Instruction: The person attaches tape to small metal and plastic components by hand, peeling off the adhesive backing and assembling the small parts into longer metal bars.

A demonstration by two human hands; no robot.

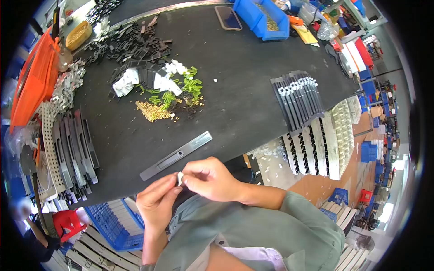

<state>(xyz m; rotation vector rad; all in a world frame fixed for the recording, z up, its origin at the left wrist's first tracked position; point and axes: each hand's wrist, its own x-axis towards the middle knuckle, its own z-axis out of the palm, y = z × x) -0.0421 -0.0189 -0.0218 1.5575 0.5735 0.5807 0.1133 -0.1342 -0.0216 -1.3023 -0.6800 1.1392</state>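
Observation:
Close to my body, at the near edge of the dark bench, my two hands meet fingertip to fingertip. A small white piece sits pinched between them, mostly covered by the fingers. My left hand grips it from one side, and my right hand closes on it with thumb and forefinger. Just beyond the hands lies a long grey metal plate with a slot in it, set at a slant. Farther off are piles of green clips, tiny brass-coloured parts and white pieces.
Black parts are heaped at the back left. Grey slotted plates stand at the left edge. Black strips with white pieces lie in a row at right. A blue bin and a phone are at the back.

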